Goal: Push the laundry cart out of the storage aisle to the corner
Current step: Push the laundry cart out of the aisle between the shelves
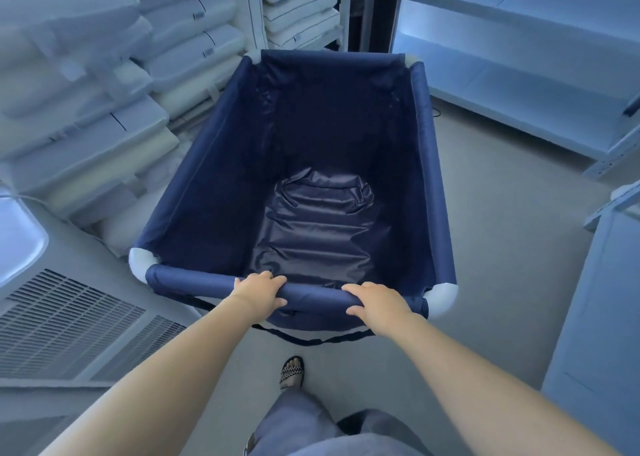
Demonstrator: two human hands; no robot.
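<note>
The laundry cart [429, 164] is a deep navy fabric bin with white corner joints, standing in front of me on the grey floor. Nothing lies inside it except its wrinkled fabric bottom. My left hand [260, 291] is wrapped over the near rim bar, left of the middle. My right hand [375, 303] grips the same bar to the right, close to the near right corner joint. Both arms reach forward from the bottom of the view.
Stacked white pillows [86, 85] fill the left side, touching the cart's left wall. A grey vented unit [69, 320] sits at the near left. Pale shelving [540, 74] runs along the right, with a cabinet [602, 299] at the near right. My sandalled foot [292, 372] is below the cart.
</note>
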